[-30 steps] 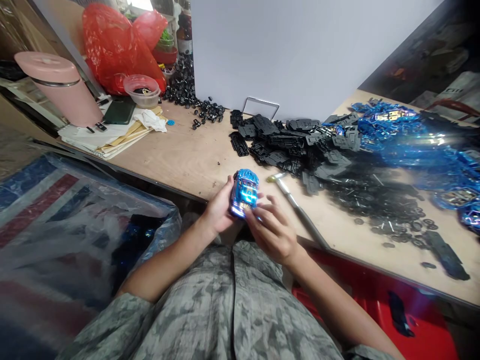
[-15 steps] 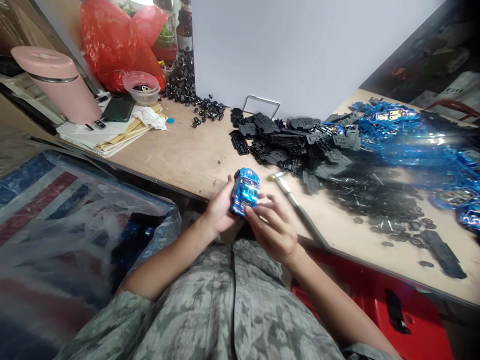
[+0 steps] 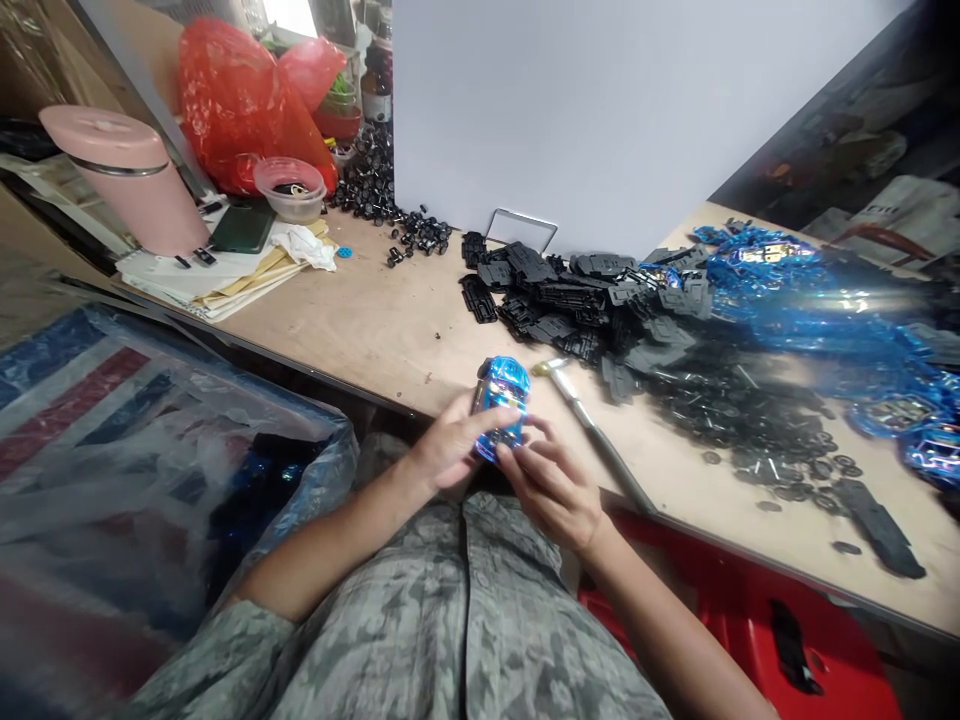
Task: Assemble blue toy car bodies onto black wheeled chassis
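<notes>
Leftmost, a pink canister (image 3: pixel 127 175) stands far left of the blue toy car (image 3: pixel 501 405); left hand (image 3: pixel 450 450) and right hand (image 3: pixel 551 485) both grasp it, black chassis parts (image 3: pixel 585 300) and a hammer (image 3: pixel 596 435) to its right; no writing is readable

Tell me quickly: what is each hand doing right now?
Left hand: fingers closed around the blue toy car, holding it.
Right hand: fingers also gripping the blue toy car from its near end.
</notes>
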Available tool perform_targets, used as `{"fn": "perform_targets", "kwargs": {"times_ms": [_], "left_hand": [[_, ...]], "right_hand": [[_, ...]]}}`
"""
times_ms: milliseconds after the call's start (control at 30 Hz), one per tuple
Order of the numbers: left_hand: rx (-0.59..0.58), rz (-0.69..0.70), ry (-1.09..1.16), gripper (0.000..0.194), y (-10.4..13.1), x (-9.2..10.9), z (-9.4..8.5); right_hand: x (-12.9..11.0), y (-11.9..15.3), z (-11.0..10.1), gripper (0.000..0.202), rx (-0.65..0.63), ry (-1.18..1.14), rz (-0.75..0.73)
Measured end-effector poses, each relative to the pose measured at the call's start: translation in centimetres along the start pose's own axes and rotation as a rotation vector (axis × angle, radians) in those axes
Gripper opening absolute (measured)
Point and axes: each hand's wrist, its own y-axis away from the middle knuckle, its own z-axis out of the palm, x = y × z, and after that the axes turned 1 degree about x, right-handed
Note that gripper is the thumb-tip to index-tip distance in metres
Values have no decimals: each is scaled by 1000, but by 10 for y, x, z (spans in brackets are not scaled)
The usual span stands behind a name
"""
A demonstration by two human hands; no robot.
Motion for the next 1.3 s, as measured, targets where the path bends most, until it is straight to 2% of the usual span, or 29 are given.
{"fn": "perform_targets", "kwargs": {"times_ms": [167,300,400,533,633,733,833,933,1033,1100,1200,1300], "left_hand": [[0,10,-53,45,4,0,2],[-1,23,-47,46,6,-1,4],[-3,26,-42,47,6,-2,5],[-13,46,-50,44,8,-2,4],[-66,39,-40,44,12,-1,4],[-102,-3,-69,49,15,0,3],[-115,-66,-105,52,16,0,2],[-111,-65,-156,53,16,-2,2],[-94,-32,-232,51,17,-4,3],[-84,-19,-266,50,18,-4,3],[-80,-22,-309,51,17,-5,4],[-67,-24,-348,52,15,-6,5]], "right_hand": [[-2,7,-2,42,-30,15,7],[-6,0,-9,52,-63,73,-39],[-8,-6,-13,51,-79,88,-60],[-8,-15,-20,49,-104,-13,-33],[1,-25,-27,44,38,-189,133],[18,-36,-32,42,133,-193,458],[36,-45,-30,42,31,-424,769],[47,-51,-24,35,-21,-707,986],[47,-55,-20,33,21,-866,1105],[46,-56,-20,33,-5,-930,1133],[44,-56,-21,33,-58,-950,1143],[45,-54,-21,36,-17,-928,1167]]}}
